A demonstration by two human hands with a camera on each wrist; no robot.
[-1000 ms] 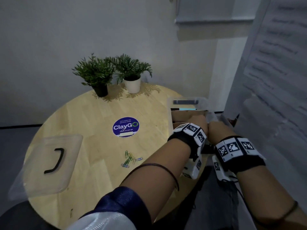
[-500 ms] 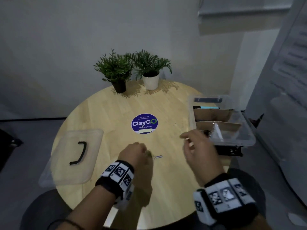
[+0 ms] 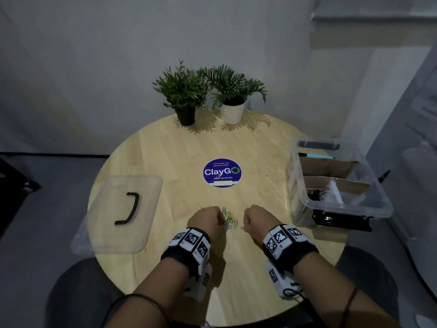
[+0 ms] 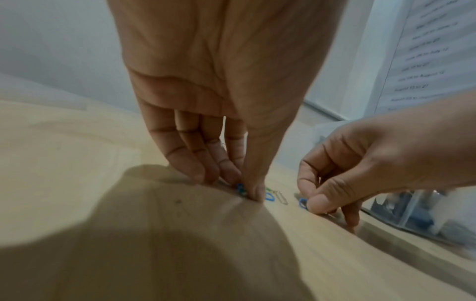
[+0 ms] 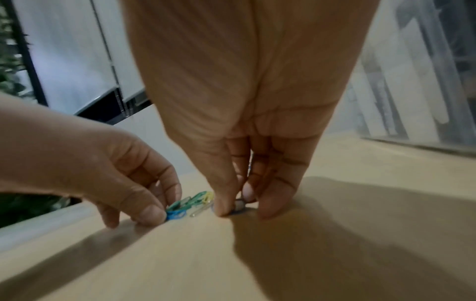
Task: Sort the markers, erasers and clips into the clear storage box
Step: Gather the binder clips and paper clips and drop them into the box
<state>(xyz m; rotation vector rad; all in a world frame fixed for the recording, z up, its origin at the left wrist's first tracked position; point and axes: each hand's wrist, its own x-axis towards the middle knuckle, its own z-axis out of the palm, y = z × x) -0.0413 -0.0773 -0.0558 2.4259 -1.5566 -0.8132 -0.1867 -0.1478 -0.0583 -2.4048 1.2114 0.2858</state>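
Coloured paper clips (image 3: 229, 218) lie in a small heap on the round wooden table (image 3: 165, 150), low in the centre of the head view, and both hands have come down on either side of them. The left hand (image 3: 208, 220) has its thumb and fingertips drawn together against the tabletop, pinching a blue paper clip (image 4: 240, 189) at the left edge of the heap; the left wrist view shows the fingers (image 4: 195, 158) nearly straight but closed tip to tip on it. The right hand (image 3: 256, 218) does the same just right of the heap, thumb and forefinger nipping another blue paper clip (image 4: 303, 203) that lies a little apart from the rest. In the right wrist view the green, yellow and clear clips (image 5: 198, 200) sit between the two hands, still flat on the wood.

At the right edge of the head view stands the clear storage box (image 3: 378, 209), open, near the table's rim and well apart from the clips. Brown cardboard dividers (image 3: 331, 166) split it into compartments: a marker with a light blue barrel (image 3: 316, 156) lies in the far one, and dark binder clips (image 3: 315, 194) are bunched in the nearest. Its clear lid (image 3: 113, 233), with a black handle (image 3: 128, 209), rests flat at the left of the frame, overhanging the table's edge. A round blue ClayGo sticker (image 3: 222, 172) marks the table's middle, and two potted plants (image 3: 208, 91), one in a black pot and one in a white, stand side by side at the far rim, top centre.
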